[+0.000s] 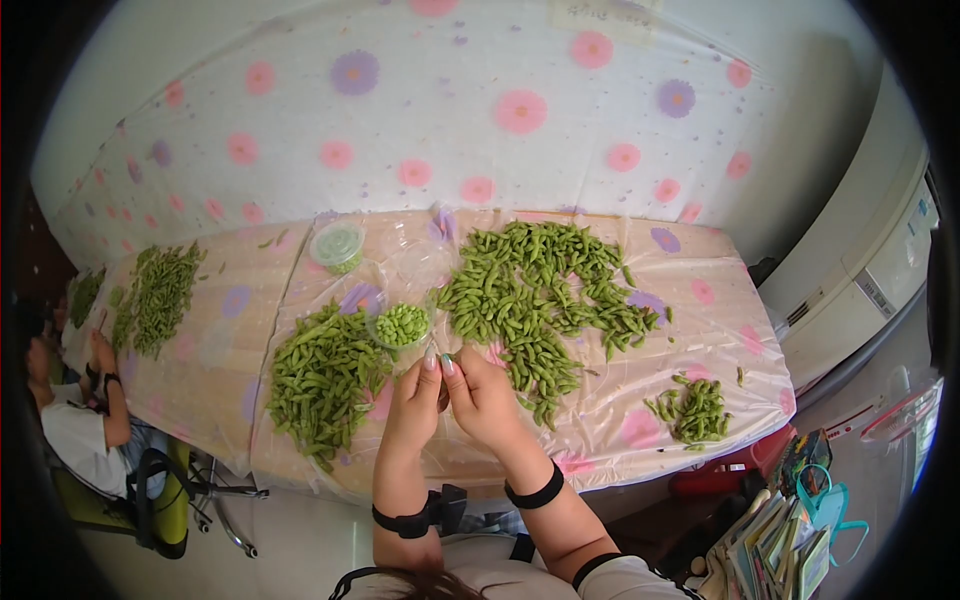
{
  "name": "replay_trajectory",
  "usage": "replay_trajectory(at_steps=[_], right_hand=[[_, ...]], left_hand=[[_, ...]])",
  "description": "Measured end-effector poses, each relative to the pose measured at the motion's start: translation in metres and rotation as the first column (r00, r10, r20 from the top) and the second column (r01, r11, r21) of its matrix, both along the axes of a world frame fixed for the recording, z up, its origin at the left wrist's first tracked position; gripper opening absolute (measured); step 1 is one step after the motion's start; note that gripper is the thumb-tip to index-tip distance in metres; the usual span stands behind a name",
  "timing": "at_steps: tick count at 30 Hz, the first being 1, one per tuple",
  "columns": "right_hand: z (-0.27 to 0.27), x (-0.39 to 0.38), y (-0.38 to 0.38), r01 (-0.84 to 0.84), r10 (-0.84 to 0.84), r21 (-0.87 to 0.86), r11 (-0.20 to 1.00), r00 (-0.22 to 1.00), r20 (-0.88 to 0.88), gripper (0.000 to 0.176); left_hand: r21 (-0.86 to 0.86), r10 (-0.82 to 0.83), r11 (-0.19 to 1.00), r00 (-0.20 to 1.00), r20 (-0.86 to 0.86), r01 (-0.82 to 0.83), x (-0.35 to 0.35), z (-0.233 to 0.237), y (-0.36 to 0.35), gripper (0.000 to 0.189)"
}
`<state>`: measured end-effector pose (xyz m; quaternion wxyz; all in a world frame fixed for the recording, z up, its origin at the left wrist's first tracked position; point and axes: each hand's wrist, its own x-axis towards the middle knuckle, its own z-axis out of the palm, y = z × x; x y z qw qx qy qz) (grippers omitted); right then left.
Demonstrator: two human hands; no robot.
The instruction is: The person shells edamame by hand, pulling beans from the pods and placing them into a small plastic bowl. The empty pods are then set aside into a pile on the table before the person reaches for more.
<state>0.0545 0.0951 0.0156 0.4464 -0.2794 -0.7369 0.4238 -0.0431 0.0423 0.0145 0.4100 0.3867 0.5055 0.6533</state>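
Note:
My left hand point(413, 398) and my right hand point(482, 395) meet at the table's front, fingers closed and thumbs side by side. Whatever they pinch is mostly hidden; only a small dark bit shows between them. Just beyond my fingertips stands a clear tub of shelled green soybeans point(402, 325). To the left of my hands spreads a heap of green soybean pods point(325, 380). A larger pile of pods point(540, 290) lies to the right and behind.
A lidded clear tub point(338, 246) with green contents and an empty-looking clear container point(420, 255) stand farther back. A small pod pile point(692, 410) lies at right. Flowered plastic covers the table point(600, 440). At far left, another person point(90, 420) sits beside more pods point(160, 300).

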Motion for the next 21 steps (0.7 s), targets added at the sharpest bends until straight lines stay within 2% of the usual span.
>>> replay_trajectory(at_steps=[2,4,8,10,11,13,14,16,18,20,21], right_hand=[[0.003,0.003,0.001,-0.012,0.012,-0.001,1.0,1.0,0.017,0.021],[0.005,0.006,0.003,0.038,-0.051,0.262,0.964,0.998,0.042,0.024],[0.009,0.015,0.008,-0.058,0.031,0.227,0.972,0.992,0.121,0.025],[0.008,0.016,0.01,-0.155,0.148,0.075,0.985,0.985,0.089,0.026],[0.007,0.017,0.01,-0.156,0.149,0.077,0.985,0.985,0.089,0.026],[0.004,0.019,0.009,-0.198,0.205,-0.077,0.977,0.973,0.102,0.021],[0.005,0.02,0.009,-0.198,0.206,-0.077,0.977,0.973,0.103,0.021],[0.008,0.023,0.008,-0.311,0.313,-0.248,0.918,0.949,-0.031,0.021],[0.0,0.023,0.012,-0.311,0.322,-0.227,0.923,0.947,0.013,0.022],[-0.002,0.024,0.013,-0.311,0.328,-0.204,0.928,0.943,0.057,0.023],[0.006,0.025,0.009,-0.362,0.362,-0.295,0.884,0.93,-0.056,0.023]], left_hand=[[-0.041,0.02,0.999,0.999,0.026,-0.019,0.004,0.007,-0.002,0.041],[-0.081,0.04,0.996,0.998,0.051,-0.036,0.005,0.011,-0.005,0.041],[-0.114,-0.027,0.993,0.992,0.12,0.041,0.003,0.012,-0.009,0.039],[-0.121,-0.036,0.991,0.99,0.134,0.053,0.003,0.013,-0.01,0.039],[-0.129,-0.042,0.99,0.988,0.15,0.062,0.003,0.014,-0.011,0.038],[-0.136,-0.047,0.988,0.985,0.167,0.071,0.004,0.015,-0.011,0.038],[-0.149,-0.049,0.985,0.977,0.209,0.081,0.004,0.015,-0.011,0.038],[-0.164,-0.048,0.982,0.967,0.252,0.091,0.001,0.01,-0.012,0.039],[-0.071,-0.203,0.966,0.902,0.38,0.247,-0.008,0.001,-0.012,0.042],[-0.091,-0.172,0.971,0.912,0.372,0.221,-0.005,0.003,-0.011,0.043],[-0.112,-0.142,0.975,0.92,0.365,0.194,-0.004,0.004,-0.01,0.044]])
